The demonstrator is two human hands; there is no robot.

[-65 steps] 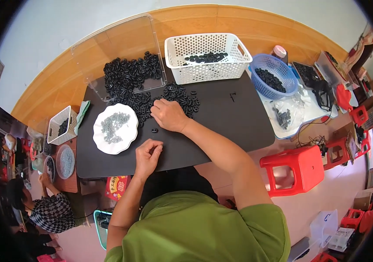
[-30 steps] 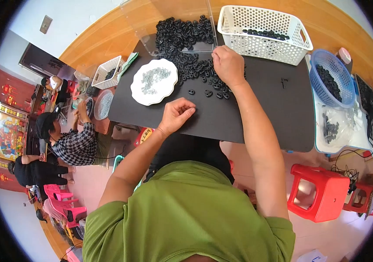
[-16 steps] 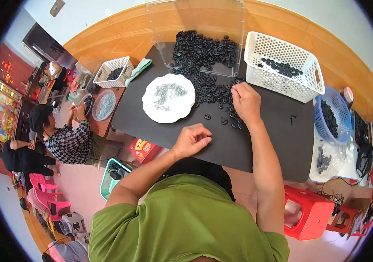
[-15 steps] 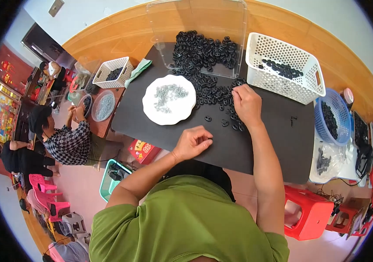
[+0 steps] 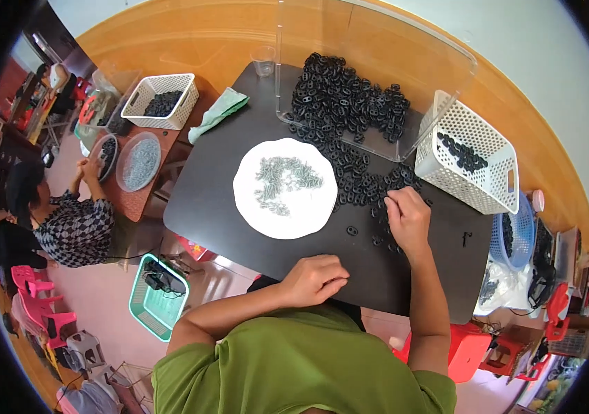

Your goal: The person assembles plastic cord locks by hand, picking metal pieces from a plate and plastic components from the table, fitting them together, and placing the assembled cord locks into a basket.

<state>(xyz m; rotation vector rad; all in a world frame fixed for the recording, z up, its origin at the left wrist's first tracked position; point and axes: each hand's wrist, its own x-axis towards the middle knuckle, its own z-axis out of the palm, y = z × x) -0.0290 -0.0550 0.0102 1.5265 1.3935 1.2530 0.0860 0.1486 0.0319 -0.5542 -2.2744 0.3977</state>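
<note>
My left hand (image 5: 314,279) is closed near the front edge of the dark table (image 5: 239,228), fingers curled and thumb pressed in. Anything inside it is hidden. At the right side of a heap of black oval parts (image 5: 360,96), each with two holes, my right hand (image 5: 408,219) has its fingers bent together. What it pinches, if anything, does not show. A single black part (image 5: 352,230) lies apart, between the heap and my left hand. The white scalloped plate (image 5: 250,207) beside them carries many small silvery pins (image 5: 282,181).
A clear plastic bin (image 5: 279,83) surrounds the heap's back. A white perforated basket (image 5: 470,186) stands at right, a blue basket (image 5: 525,241) beyond. A green cloth (image 5: 220,114) and clear cup (image 5: 263,62) are at far left. A co-worker (image 5: 67,221) sits at a neighbouring table.
The whole view has shifted, so the plate and table sit lower and appear larger. Both hands stay closed, the right one still beside the heap and the left near the front edge.
</note>
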